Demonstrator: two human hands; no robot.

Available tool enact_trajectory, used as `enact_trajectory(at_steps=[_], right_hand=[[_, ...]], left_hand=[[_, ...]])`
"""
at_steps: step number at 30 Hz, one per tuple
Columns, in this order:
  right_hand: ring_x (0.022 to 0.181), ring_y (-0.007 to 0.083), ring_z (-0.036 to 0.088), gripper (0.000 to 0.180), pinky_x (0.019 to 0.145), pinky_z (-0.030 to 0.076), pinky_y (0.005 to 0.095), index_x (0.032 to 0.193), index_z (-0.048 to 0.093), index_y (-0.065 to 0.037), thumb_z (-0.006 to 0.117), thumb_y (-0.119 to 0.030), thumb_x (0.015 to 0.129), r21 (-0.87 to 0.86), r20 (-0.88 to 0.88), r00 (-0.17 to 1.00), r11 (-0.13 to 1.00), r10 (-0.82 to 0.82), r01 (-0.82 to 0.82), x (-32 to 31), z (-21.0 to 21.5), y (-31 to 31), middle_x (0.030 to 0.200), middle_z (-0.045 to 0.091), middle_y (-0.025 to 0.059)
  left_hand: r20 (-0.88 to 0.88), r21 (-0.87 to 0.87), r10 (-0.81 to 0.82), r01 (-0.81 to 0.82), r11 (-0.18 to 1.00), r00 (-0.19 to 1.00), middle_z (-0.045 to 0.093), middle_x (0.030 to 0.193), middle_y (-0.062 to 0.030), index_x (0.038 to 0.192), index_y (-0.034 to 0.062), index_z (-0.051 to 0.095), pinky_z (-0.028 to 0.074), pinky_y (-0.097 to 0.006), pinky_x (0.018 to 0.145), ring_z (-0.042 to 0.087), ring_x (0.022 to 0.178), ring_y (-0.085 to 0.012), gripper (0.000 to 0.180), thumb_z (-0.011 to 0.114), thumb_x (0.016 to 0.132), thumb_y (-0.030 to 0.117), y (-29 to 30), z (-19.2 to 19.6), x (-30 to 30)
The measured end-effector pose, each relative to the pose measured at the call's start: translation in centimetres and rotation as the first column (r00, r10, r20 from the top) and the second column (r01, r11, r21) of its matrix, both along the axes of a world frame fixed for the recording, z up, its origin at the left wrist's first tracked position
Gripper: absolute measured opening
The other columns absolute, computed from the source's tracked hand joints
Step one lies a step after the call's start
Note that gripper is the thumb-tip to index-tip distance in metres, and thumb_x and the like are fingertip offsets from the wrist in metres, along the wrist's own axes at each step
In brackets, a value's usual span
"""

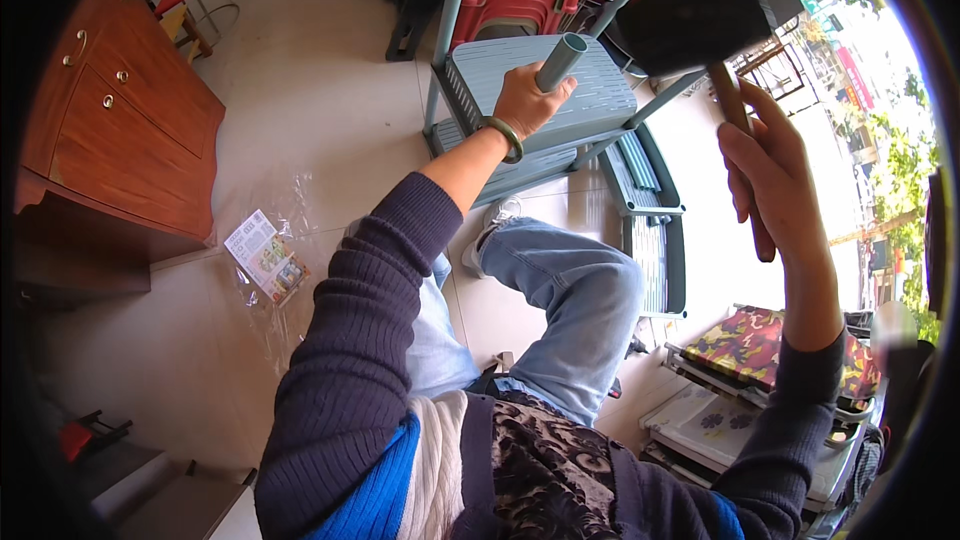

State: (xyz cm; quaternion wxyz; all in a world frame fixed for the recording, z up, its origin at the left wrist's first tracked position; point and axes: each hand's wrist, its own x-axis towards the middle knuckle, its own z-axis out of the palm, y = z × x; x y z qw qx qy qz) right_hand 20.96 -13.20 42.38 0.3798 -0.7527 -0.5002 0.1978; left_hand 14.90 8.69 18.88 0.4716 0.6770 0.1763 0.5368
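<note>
Grey pipe (560,60) within left fingers (520,100); right fingers (765,165) apparently closed around mallet handle (742,155).

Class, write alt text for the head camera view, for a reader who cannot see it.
Seen from above, a person's left hand grips a grey-green tube on a plastic shelf rack, while the right hand raises a black rubber mallet by its wooden handle. A wooden cabinet and a leaflet in clear wrapping are on the tiled floor to the left.
</note>
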Motion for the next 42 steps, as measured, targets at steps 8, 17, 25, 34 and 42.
enact_trajectory(at_steps=[8,17,25,34,42], right_hand=[[0.054,0.0093,0.055,0.041,0.046,0.042,0.023,0.133,0.046,-0.006,0.054,-0.02,0.096,0.027,0.388,0.905,0.98,0.173,-0.199,0.6,-2.0,6.4,0.072,0.055,0.0057],[0.043,0.0029,0.042,0.047,0.037,0.033,0.0181,0.142,0.04,-0.009,0.049,-0.027,0.099,0.05,0.36,0.921,0.982,0.152,-0.181,0.4,-2.0,6.3,0.061,0.045,-0.002],[0.058,0.0129,0.057,0.041,0.049,0.044,0.026,0.134,0.048,-0.007,0.052,-0.025,0.098,-0.203,0.514,0.799,0.949,0.313,-0.241,1.8,-2.5,7.2,0.075,0.059,0.009],[0.067,0.0194,0.061,0.03,0.061,0.049,0.0296,0.124,0.054,-0.006,0.049,-0.021,0.099,-0.16,0.643,0.695,0.943,0.323,-0.291,2.5,-4.2,8.1,0.083,0.062,0.0128],[0.067,0.0186,0.061,0.033,0.06,0.048,0.0283,0.127,0.053,-0.006,0.051,-0.022,0.098,0.02,0.609,0.725,0.907,0.323,-0.421,3.8,-5.4,8.6,0.085,0.063,0.0129]], left_hand=[[-0.079,-0.078,-0.271,0.265,0.961,0.959,0.062,0.059,-0.0111,0.068,0.0002,0.061,0.047,-0.032,0.055,0.059,0.054,-0.0195,0.022,0.07,0.08,0.016,1.6,-0.5,-0.6],[-0.07,-0.107,-0.252,0.244,0.964,0.965,0.06,0.058,-0.0084,0.067,0.0019,0.061,0.046,-0.031,0.052,0.057,0.052,-0.0166,0.021,0.073,0.078,0.015,1.5,-1.2,-0.8],[-0.03,-0.077,-0.253,0.25,0.965,0.967,0.052,0.05,-0.0002,0.065,0.0051,0.058,0.038,-0.022,0.041,0.047,0.042,-0.0067,0.024,0.072,0.081,0.016,1.4,-1.8,-0.6],[-0.019,-0.05,-0.22,0.219,0.974,0.975,0.05,0.05,0.0011,0.063,0.0072,0.056,0.037,-0.021,0.04,0.046,0.042,-0.0059,0.025,0.072,0.08,0.016,1.5,-2.5,-0.4],[-0.003,-0.119,-0.265,0.262,0.958,0.964,0.049,0.048,0.001,0.062,0.0068,0.056,0.036,-0.021,0.04,0.046,0.041,-0.006,0.025,0.07,0.08,0.015,1.3,-2.7,-0.1]])
